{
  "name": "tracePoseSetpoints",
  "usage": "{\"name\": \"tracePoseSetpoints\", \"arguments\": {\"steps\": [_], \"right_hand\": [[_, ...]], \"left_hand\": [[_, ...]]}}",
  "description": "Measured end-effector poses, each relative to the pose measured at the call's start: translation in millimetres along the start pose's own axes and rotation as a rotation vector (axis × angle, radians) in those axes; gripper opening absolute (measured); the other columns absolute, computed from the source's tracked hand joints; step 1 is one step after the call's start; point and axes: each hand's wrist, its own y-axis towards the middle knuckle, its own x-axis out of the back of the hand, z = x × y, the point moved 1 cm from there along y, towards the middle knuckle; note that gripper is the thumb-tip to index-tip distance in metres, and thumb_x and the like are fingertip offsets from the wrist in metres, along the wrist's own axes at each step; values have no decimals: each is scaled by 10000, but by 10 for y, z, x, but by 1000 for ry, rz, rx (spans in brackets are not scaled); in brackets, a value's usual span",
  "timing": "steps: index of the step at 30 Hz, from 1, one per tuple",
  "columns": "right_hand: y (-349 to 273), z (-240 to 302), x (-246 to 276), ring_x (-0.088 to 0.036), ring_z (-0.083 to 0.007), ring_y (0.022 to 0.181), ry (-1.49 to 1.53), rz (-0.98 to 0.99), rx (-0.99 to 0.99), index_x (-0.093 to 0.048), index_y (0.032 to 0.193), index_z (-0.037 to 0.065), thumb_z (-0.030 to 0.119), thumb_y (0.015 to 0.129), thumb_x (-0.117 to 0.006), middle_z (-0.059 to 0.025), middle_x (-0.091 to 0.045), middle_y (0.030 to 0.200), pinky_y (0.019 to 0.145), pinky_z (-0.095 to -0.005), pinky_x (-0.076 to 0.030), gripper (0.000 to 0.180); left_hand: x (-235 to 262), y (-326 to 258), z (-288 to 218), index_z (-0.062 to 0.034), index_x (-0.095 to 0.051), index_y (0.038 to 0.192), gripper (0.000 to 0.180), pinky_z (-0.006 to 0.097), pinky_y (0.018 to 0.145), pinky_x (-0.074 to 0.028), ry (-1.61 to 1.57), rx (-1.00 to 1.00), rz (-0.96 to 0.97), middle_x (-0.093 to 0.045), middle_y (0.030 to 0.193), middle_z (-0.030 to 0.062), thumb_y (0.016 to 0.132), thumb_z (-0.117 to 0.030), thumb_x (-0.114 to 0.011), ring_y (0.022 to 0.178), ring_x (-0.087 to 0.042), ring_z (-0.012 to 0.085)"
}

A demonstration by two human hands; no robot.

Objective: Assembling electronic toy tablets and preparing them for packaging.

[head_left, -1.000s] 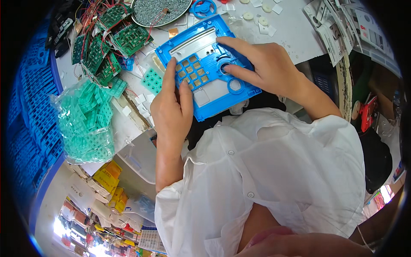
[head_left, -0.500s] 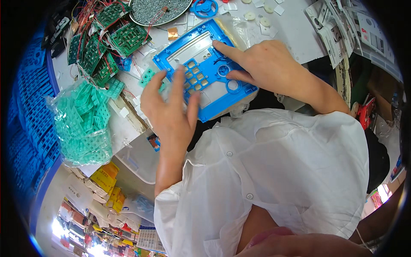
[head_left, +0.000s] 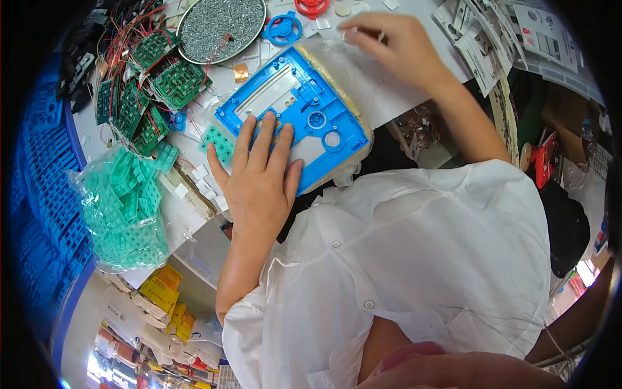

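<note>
Under left grip (head_left: 258, 185), blue panel (head_left: 302, 124).

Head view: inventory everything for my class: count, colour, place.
Panel: one, blue, centre
Circuit boards: several, green, upper left
Wires: many, mostly red, upper left
Dish: one, silver, top
Metal pieces: many, grey, in dish
Keypads: many, teal, mostly bagged left
Wheels: two, blue and red, top
Lattice parts: many, blue, far left
Flat parts: several, white, upper right
Boxes: several, yellow, lower left
Clutter: uncountable, mixed, lower left
Table: one, white, top
Shirt: one, white, bottom
Left hand: one, bare, on panel
Right hand: one, bare, upper centre
</note>
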Motion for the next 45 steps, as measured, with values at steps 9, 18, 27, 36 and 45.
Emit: {"name": "tracePoseSetpoints", "arguments": {"steps": [9, 18, 27, 36, 45], "right_hand": [[250, -146, 112, -668, -285, 833, -347, 150, 0, -732, 1029, 16, 145, 896, -695, -152, -698, 921, 768, -381, -535, 189], [-270, 622, -342, -618, -251, 850, -49, -196, 291, -695, 878, 88, 118, 823, -762, -33, -670, 961, 721, -361, -554, 91], [-233, 699, -508, -564, -310, 1060, -125, -148, 322, -663, 865, 46, 59, 758, -769, -61, -627, 1174, 819, -382, -553, 152], [-197, 689, -489, -530, -342, 1113, -85, -108, 250, -646, 908, 34, 48, 768, -746, -79, -624, 1183, 878, -398, -538, 173], [-157, 619, -490, -523, -351, 1135, -30, -64, 299, -604, 833, 60, 23, 731, -779, -69, -621, 1242, 887, -392, -513, 205]], "left_hand": [[-42, -16, 21, -167, -640, 1368, 514, 632, 1184, -165, -112, -2, -62, -561, 1482, 53, 878, -286, -740, 1424, -464, 291], [-110, 69, -21, -127, -644, 1313, 504, 676, 1154, -204, -168, -141, -70, -604, 1385, 35, 859, -319, -753, 1372, -496, 269], [-116, 65, -20, -155, -640, 1314, 507, 619, 1163, -249, -181, -133, -65, -612, 1392, 46, 835, -231, -786, 1376, -498, 281], [-83, 130, -98, -199, -647, 1299, 503, 627, 1126, -308, -97, -153, -57, -618, 1317, 58, 818, -223, -793, 1315, -519, 304], [-105, 121, -99, -186, -640, 1313, 528, 633, 1117, -324, -100, -148, -58, -601, 1328, 65, 811, -222, -799, 1310, -514, 311]]}}
